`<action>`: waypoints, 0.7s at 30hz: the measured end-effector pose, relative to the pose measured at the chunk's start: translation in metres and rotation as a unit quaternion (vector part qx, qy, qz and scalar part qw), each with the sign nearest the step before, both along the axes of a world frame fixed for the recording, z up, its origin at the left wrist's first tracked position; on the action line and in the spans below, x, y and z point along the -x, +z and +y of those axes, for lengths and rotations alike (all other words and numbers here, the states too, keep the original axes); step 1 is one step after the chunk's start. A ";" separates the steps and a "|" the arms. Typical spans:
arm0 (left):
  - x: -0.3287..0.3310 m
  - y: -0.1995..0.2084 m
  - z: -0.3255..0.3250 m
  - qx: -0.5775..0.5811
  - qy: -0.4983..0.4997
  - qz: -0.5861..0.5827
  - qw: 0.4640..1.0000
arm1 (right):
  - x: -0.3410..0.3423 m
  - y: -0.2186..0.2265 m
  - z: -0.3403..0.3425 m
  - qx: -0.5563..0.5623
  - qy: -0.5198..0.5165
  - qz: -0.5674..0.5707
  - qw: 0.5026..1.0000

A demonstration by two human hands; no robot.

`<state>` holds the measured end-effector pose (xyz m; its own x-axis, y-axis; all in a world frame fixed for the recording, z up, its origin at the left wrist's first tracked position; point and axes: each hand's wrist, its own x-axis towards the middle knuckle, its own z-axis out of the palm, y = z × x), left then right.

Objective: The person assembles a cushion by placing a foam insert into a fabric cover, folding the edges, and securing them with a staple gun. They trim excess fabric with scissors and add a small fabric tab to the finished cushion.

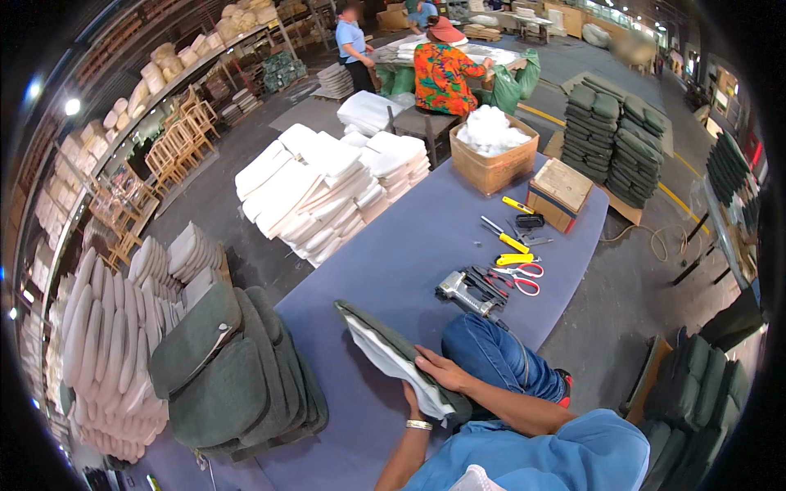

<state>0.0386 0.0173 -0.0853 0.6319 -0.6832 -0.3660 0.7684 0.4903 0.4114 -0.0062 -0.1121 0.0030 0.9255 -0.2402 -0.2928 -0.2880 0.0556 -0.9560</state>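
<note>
A dark green seat cushion (385,342) with a white underside is tilted up on edge in front of me, over the table's near side. My left hand (411,401) grips its white side from below, fingers partly hidden behind it; a band circles that wrist. Across the green face lies my right hand (442,372), holding the cushion near its lower end. Just beyond my bent knee in jeans (483,350) rests a staple gun (473,288). Red-handled scissors (524,278) and a yellow utility knife (516,259) lie past it.
Green cushions (217,393) are stacked on the blue-grey table (368,270) at left, beside pale cushions (106,352). White padding (311,180) is piled beyond the table. A cardboard box of white stuffing (491,168) and a smaller box (559,195) stand at its far end. Two people work farther back.
</note>
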 end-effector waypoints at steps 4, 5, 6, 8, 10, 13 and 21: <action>0.023 0.030 -0.035 -0.229 0.034 -0.190 0.954 | 0.037 -0.018 -0.020 0.033 -0.037 0.000 0.999; 0.027 0.059 -0.039 -0.286 0.025 -0.247 0.925 | 0.043 -0.020 -0.027 0.041 -0.053 0.015 0.998; 0.022 0.064 -0.035 -0.255 0.053 -0.230 0.938 | 0.045 0.014 -0.024 0.118 -0.055 0.052 0.990; 0.005 0.086 -0.027 -0.221 0.104 -0.269 0.932 | 0.041 0.020 -0.017 0.217 -0.103 -0.054 0.969; -0.011 0.126 -0.031 -0.233 0.164 -0.343 0.895 | 0.025 0.048 -0.015 0.364 -0.103 -0.174 0.909; -0.041 0.165 -0.055 -0.187 0.240 -0.476 0.825 | 0.012 0.054 -0.030 0.179 -0.084 -0.172 0.965; -0.047 0.207 -0.032 -0.183 0.243 -0.600 0.740 | 0.008 0.074 0.017 -0.096 -0.052 -0.175 0.978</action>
